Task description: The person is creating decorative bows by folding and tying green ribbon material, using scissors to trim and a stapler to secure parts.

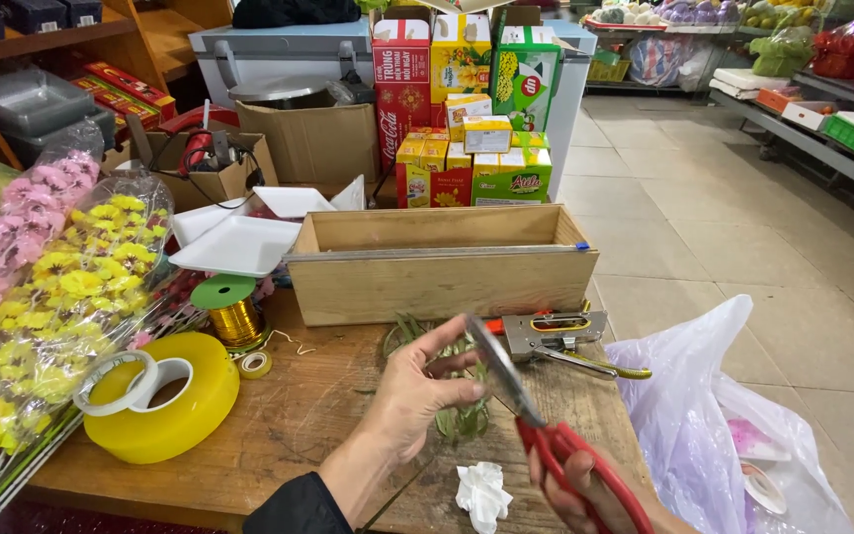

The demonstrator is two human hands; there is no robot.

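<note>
My left hand pinches a small bunch of green leaves over the wooden table. Red-handled scissors are gripped in my right hand at the bottom edge, their blades raised and lying against the leaves by my left fingertips. A metal staple gun lies just beyond the blades. A crumpled white tissue rests on the table below my left hand.
A long wooden box stands behind the hands. Left of it are a gold wire spool, large yellow tape rolls, white foam trays and wrapped artificial flowers. A pale purple plastic bag hangs at the right.
</note>
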